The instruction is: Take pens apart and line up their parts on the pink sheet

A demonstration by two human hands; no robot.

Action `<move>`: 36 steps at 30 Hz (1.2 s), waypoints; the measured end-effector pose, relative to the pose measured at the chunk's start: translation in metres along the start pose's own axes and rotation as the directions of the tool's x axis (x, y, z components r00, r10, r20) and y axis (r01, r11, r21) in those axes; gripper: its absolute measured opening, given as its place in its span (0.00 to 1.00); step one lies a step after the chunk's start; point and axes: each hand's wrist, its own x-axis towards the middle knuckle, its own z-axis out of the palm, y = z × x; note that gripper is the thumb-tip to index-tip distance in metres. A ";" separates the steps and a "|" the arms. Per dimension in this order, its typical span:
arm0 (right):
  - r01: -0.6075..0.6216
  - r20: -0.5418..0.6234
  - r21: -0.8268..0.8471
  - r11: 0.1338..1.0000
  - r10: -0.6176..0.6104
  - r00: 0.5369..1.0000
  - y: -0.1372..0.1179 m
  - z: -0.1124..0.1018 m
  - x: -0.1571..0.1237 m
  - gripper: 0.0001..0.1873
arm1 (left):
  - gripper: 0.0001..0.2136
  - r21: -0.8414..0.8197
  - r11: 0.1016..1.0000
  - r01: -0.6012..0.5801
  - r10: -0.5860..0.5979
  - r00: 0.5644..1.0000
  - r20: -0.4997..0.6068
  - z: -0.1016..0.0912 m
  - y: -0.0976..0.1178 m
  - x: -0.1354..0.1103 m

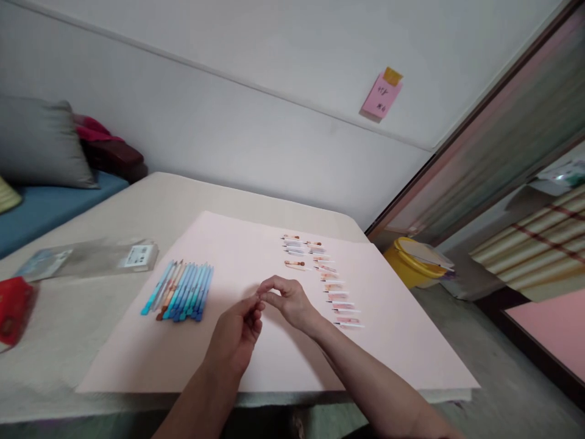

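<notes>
the two hands meet low over the middle of the pink sheet [397, 347], which lies flat on the bench [68, 341]. the left hand [237, 332] comes up from below and the right hand [292, 305] comes in from the right side. both are pinched, and their fingertips [261, 299] touch each other. if some tiny thing is between them, i cannot tell, it is too small to see. the pens [180, 291] lie to the left of the hands, nearer to the left hand but apart from it. they are slim, smooth, mostly blue sticks packed side by side, and their long axis points away from the person with a small lean to the right. the small pieces [338, 299] lie just beside the right hand, on its right. they are short pale bits with dark thin ends, each one lying crosswise, in a row that runs from near right to far left. farther left, on the bare bench, rest a clear plastic packet [91, 259] and a blurred red thing [13, 308]. beyond the bench are a yellow bucket [411, 262] on the floor, a soft grey cushion [39, 143], and a pink note [381, 94] on the wall.
</notes>
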 end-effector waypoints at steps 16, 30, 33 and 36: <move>-0.226 -0.079 -0.934 0.276 0.457 0.886 0.134 -0.125 0.066 0.10 | 0.04 0.053 0.996 -0.077 0.077 0.997 -0.008 0.005 0.004 0.004; -0.106 0.040 -0.880 0.463 0.295 0.955 0.116 -0.113 0.068 0.09 | 0.03 0.220 0.965 -0.140 0.144 0.990 -0.002 0.008 0.006 0.008; -0.051 0.087 -0.835 0.548 0.222 0.971 0.080 -0.092 0.050 0.10 | 0.06 0.487 0.798 -0.354 0.358 0.930 0.088 0.012 0.013 0.006; 0.027 0.128 -0.648 0.761 0.073 0.989 0.039 -0.068 0.028 0.08 | 0.06 0.711 0.480 -0.515 0.574 0.797 0.189 0.013 0.023 0.006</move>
